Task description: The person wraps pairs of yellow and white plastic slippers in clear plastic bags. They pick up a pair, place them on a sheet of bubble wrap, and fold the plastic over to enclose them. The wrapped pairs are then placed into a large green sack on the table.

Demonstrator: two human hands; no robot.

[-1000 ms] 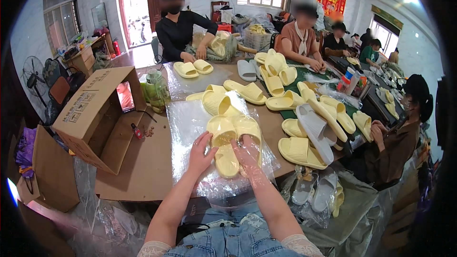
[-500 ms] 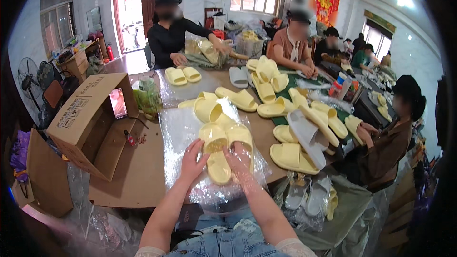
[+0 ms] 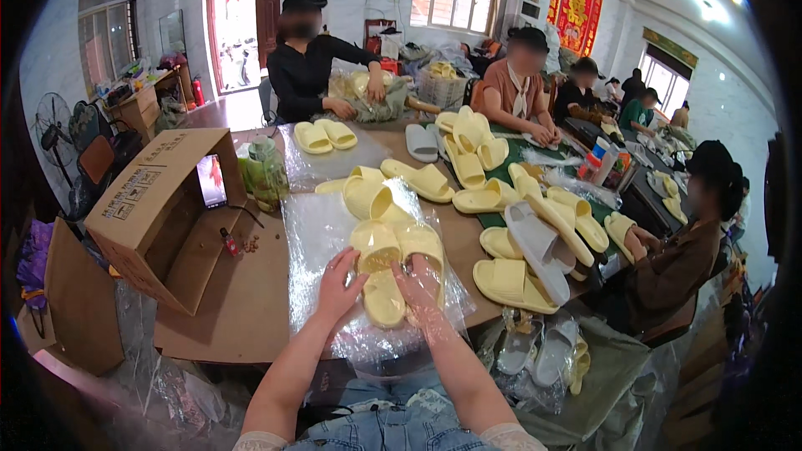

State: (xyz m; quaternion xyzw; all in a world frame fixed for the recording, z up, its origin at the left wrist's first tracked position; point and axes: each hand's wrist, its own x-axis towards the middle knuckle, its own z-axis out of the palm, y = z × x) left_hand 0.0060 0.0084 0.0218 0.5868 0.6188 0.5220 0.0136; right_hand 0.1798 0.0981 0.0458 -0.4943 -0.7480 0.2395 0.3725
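A pair of yellow slippers lies before me on a stack of clear plastic bags (image 3: 313, 230), with clear film about it. Its left slipper (image 3: 378, 248) points away, its strap at the far end. My left hand (image 3: 339, 286) lies along that slipper's outer edge, fingers stretched out and touching it. Over the heel part of the right slipper (image 3: 422, 240) is my right hand (image 3: 418, 286), its fingers bent around the sole and partly hidden. Plastic film glints over the right wrist. Another yellow slipper (image 3: 366, 192) lies just beyond the pair.
Left stands an open cardboard box (image 3: 159, 200) with a phone (image 3: 212, 180) inside. Yellow slippers and a grey slipper (image 3: 539, 252) are heaped at right. Bagged slippers (image 3: 558, 351) lie low at right. Co-workers sit around the table; one handles a bag (image 3: 363, 96) across from me.
My hands and the pair stay almost in place. The co-worker across from me has drawn both hands in over the bag. The view has shifted slightly.
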